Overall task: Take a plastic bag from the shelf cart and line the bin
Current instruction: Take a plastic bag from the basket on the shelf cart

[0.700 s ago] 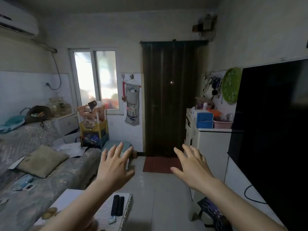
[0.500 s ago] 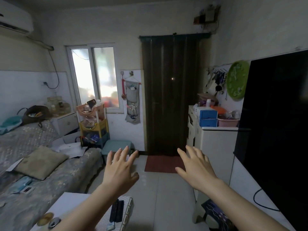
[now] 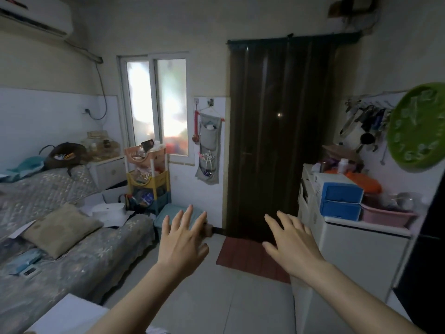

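A three-tier shelf cart [image 3: 148,178] with pink, yellow and blue baskets stands under the window at the bed's far end, crammed with small items; I cannot pick out a plastic bag in it. A teal bin [image 3: 168,219] sits on the floor right of the cart, partly behind my left hand. My left hand [image 3: 181,239] is stretched forward, fingers spread, holding nothing. My right hand [image 3: 290,242] reaches out beside it over the floor, also spread with nothing in it. Both are well short of the cart.
A bed [image 3: 60,237] with a cushion and papers runs along the left. A dark door [image 3: 277,141] with a red mat [image 3: 245,259] is straight ahead. A white cabinet [image 3: 356,249] with blue boxes and a pink basin stands right. A tiled floor strip lies between.
The view has moved forward and toward the cart and door; the cart, bin and cabinet look nearer. Both hands stay spread and empty in front of me.
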`<state>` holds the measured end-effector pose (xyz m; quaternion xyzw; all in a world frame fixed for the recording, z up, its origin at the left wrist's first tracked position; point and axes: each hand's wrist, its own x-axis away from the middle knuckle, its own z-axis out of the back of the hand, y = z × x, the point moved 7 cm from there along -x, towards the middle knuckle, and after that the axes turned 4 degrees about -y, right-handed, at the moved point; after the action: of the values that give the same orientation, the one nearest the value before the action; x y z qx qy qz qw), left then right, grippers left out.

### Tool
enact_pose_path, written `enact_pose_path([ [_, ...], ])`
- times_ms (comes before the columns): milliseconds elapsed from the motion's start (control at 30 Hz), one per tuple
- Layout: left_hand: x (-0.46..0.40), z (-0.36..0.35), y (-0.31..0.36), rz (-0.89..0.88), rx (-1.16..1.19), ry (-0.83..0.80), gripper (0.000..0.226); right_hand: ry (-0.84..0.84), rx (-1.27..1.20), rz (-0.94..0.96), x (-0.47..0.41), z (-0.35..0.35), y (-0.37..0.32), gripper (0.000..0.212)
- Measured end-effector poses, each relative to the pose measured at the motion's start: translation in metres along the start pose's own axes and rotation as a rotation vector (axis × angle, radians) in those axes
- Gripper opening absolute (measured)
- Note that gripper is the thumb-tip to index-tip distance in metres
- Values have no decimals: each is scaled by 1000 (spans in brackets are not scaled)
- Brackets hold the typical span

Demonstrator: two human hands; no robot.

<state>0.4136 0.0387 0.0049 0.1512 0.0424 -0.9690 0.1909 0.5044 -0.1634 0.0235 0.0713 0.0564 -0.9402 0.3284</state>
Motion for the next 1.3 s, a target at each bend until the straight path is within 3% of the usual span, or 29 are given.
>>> enact_pose_path([
  [200,-90,-25,-24,120,-54,43,78,-33,-40,94,-99,-28,3,62],
  [733,-425,-153,-97,159,-30,-5,77,-40,-72,201,-478,-97,-4,63],
  [1067,-562,-217,-253,375,-127,-54,72,-82,-141,399,-736,-173,-96,63],
  [1300,-660,-258,-349,551,-18,-57,67,-54,-204,546,-913,-187,-183,58],
])
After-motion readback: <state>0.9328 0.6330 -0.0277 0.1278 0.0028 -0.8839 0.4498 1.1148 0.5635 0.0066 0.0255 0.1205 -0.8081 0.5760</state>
